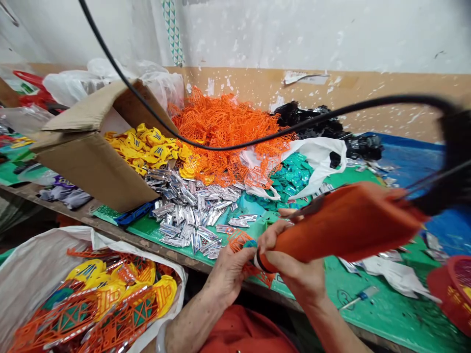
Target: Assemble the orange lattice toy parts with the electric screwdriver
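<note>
Pinching a thin orange plastic lattice [238, 240] between the left-hand fingers [235, 260], just beside the right-hand fingers [281, 260] clenching a cloth-wrapped orange tool [346, 223], the person is handling a part judged light, stiff and fragile, best held by its frame edge.

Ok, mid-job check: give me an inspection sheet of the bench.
surface: green mat on a wooden bench, blue sheet beyond.
job's things: orange lattice piece; orange-sleeved tool.
clutter: heaped orange lattice, yellow parts, silver parts, teal parts; cardboard box; white sack of parts; red basket.
hands: left hand holds the piece; right hand grips the tool.
cables: black cable arcs across the view above the piles.
surroundings: chipped white and tan wall.
</note>
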A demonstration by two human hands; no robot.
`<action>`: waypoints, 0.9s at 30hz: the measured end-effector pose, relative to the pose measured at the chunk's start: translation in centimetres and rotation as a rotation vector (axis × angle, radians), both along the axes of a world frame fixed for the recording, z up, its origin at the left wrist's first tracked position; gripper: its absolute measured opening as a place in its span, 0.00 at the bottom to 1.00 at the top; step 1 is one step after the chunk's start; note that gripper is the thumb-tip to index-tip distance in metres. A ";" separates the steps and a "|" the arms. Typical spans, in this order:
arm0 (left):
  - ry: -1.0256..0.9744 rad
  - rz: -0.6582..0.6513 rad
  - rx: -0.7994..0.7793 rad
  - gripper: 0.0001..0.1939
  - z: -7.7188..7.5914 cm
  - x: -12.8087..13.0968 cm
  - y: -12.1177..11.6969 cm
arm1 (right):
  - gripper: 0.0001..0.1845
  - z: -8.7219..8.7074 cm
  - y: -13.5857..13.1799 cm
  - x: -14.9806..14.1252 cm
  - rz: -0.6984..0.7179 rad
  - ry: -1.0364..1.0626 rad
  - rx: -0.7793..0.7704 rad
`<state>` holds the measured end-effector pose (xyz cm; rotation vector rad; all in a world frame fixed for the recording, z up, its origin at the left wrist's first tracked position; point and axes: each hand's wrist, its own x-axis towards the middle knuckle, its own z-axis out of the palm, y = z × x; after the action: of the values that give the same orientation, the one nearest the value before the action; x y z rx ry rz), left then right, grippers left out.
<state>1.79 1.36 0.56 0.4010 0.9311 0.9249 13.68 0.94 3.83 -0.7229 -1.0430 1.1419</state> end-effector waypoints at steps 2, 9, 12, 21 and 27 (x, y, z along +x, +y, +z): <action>0.011 -0.020 0.013 0.14 0.3 -0.2 -0.1 | 0.29 -0.6 -0.3 -0.1 -0.016 -0.021 -0.029; -0.009 0.019 -0.038 0.17 -0.3 -1.5 0.0 | 0.29 2.9 -0.1 1.2 -0.133 0.125 0.057; -0.062 0.047 -0.076 0.16 -0.6 -1.3 0.2 | 0.30 4.1 0.4 1.7 -0.155 0.180 0.049; -0.079 0.058 -0.094 0.13 -0.9 -1.1 0.1 | 0.25 3.5 0.8 2.3 -0.145 0.199 0.052; -0.072 0.051 -0.078 0.14 -1.2 -1.5 0.1 | 0.22 3.1 4.2 4.1 -0.402 0.074 0.126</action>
<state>0.30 1.46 -0.63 0.2770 0.9116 0.9407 17.82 5.11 6.92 -0.7436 -0.8510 0.7438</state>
